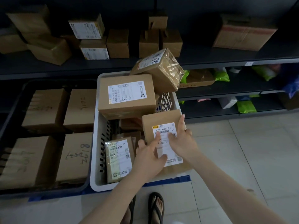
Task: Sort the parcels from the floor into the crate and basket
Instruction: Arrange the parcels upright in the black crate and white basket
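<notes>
Head view, and your fingers (157, 138) are straight and spread, laid flat on the white label of the brown parcel (161, 120). Nothing curls round it; both hands press from above. Your left hand (150, 157) covers the label's near-left part, thumb against the parcel's left edge. Your right hand (179, 139) lies across the label's right side, forefinger stretched along the right edge toward the far corner.

The parcel sits at the near right corner of the white basket (95, 159), propped over the right rim, long axis running away from you. Here's what matters: the free pocket looks to be left of and below the parcel, between it and the flat labelled packet (119, 159) by the near left wall. So I'd judge the slide goes leftward and down, right hand pushing, left hand guiding.

Beyond, a big labelled box (127, 96) fills the basket's far half, and a film-wrapped box (158, 70) tips on the far right corner. The dark crate (9, 113) to the left holds four boxes.
</notes>
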Demonstrator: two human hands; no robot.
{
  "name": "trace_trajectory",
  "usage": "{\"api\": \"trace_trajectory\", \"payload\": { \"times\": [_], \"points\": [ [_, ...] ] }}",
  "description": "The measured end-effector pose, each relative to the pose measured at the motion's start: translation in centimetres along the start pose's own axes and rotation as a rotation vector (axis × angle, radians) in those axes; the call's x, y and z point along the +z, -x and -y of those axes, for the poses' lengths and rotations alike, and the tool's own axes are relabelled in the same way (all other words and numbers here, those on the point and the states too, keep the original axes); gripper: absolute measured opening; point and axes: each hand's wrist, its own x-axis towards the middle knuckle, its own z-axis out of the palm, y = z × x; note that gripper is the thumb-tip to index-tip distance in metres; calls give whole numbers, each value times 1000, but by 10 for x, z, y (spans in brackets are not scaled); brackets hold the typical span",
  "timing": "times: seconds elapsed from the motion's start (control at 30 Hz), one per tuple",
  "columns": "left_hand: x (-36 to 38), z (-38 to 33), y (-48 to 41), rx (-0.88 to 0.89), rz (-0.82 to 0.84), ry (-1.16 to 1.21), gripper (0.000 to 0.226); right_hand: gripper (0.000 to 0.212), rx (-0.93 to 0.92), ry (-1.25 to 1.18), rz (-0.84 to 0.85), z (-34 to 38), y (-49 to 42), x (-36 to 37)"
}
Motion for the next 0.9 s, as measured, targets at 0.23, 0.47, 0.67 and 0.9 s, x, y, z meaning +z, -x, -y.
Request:
{"api": "trace_trajectory", "payload": {
  "times": [0.23,0.47,0.67,0.9],
  "points": [
    [-32,15,5,17,-104,336,69,82,-71,192,-13,11,2,-13],
    [-40,15,-9,-37,-67,177,41,88,-81,368,82,31,-23,-15],
    [-38,25,-39,-135,63,224,41,81,-6,378,223,26,-58,-1],
    [-9,39,-58,-118,17,227,74,54,39,450,40,14,-44,31]
  ]
}}
